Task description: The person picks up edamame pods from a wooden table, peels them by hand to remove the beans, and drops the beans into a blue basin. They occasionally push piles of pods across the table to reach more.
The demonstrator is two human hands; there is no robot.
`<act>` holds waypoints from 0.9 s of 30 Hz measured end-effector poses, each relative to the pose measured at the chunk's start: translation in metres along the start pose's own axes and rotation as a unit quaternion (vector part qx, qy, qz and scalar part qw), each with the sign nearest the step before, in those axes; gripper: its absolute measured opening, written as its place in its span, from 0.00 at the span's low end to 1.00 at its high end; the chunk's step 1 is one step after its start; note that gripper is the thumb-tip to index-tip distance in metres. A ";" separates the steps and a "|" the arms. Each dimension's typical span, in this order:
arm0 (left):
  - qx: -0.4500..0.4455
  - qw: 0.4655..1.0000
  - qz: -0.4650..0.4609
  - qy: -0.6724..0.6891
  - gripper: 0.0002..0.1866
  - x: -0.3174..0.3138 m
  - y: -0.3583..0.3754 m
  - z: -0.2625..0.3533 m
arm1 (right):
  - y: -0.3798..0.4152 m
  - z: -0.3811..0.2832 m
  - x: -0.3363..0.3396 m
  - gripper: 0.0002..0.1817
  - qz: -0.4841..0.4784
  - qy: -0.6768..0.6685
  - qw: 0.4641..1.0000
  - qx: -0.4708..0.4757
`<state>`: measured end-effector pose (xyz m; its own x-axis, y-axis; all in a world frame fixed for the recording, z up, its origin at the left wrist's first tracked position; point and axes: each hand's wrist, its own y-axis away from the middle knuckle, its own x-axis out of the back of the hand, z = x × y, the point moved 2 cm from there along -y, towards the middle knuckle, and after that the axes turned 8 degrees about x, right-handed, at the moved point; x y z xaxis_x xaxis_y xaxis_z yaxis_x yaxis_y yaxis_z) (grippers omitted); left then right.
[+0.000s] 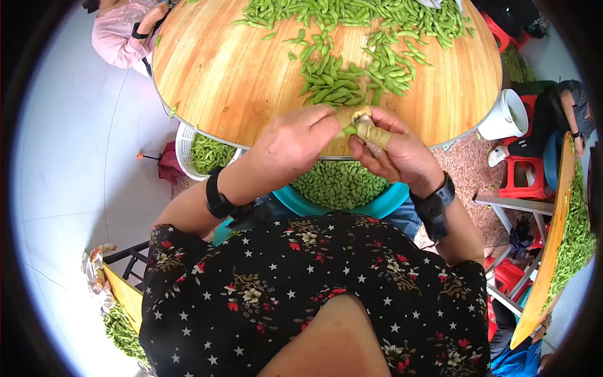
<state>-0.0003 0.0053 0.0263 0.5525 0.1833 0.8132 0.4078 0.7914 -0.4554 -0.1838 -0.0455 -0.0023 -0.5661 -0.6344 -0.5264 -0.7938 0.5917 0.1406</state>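
Both hands meet over the near edge of a round wooden table [220, 75]. My left hand [300, 137] is closed, its fingertips pinching one end of a green pod [349, 129]. Beside it on the right, my right hand [392, 146] is closed around the pod's other side, with tan coverings on its thumb and a finger. Green pods [333, 78] lie heaped on the table just beyond the hands. Below them, under the table edge, a teal basin [286, 200] holds many shelled green beans [339, 183].
A white basket [184, 147] of pods stands left under the table. At right are a white bucket [504, 119], a red stool [526, 178] and another pod-covered table [548, 270]. Other people [122, 34] sit at upper left and far right.
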 end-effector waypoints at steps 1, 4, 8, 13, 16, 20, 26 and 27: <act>0.018 1.000 0.023 0.008 0.21 -0.002 0.001 0.000 | 0.001 0.001 -0.001 0.08 0.037 0.020 0.998 0.037; 0.079 0.997 -0.007 -0.014 0.22 -0.010 0.007 -0.003 | 0.001 0.007 0.002 0.09 0.052 -0.007 0.996 0.073; 0.053 0.996 0.042 -0.062 0.20 -0.018 0.001 0.004 | -0.002 0.008 0.006 0.10 0.104 -0.084 0.985 0.105; 0.015 0.989 0.103 -0.109 0.17 -0.019 -0.007 0.006 | -0.007 0.004 0.005 0.10 0.091 -0.102 0.984 0.117; 0.018 0.988 0.091 -0.120 0.17 -0.017 -0.008 0.006 | -0.008 0.001 0.003 0.09 0.095 -0.096 0.984 0.114; 0.010 0.988 0.090 -0.127 0.16 -0.017 -0.007 0.007 | -0.011 -0.001 -0.003 0.10 0.132 -0.110 0.979 0.114; 0.083 0.994 0.047 -0.055 0.16 -0.018 -0.006 0.007 | -0.018 0.009 -0.001 0.11 0.140 -0.103 0.976 0.132; 0.121 0.992 0.036 -0.015 0.13 -0.021 -0.005 0.003 | -0.019 0.014 0.002 0.11 0.140 -0.103 0.976 0.132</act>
<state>-0.0160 -0.0010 0.0130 0.5505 0.2597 0.7935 0.1784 0.8918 -0.4157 -0.1669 -0.0511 -0.0178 -0.6750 -0.3313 -0.6593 -0.5138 0.8523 0.0977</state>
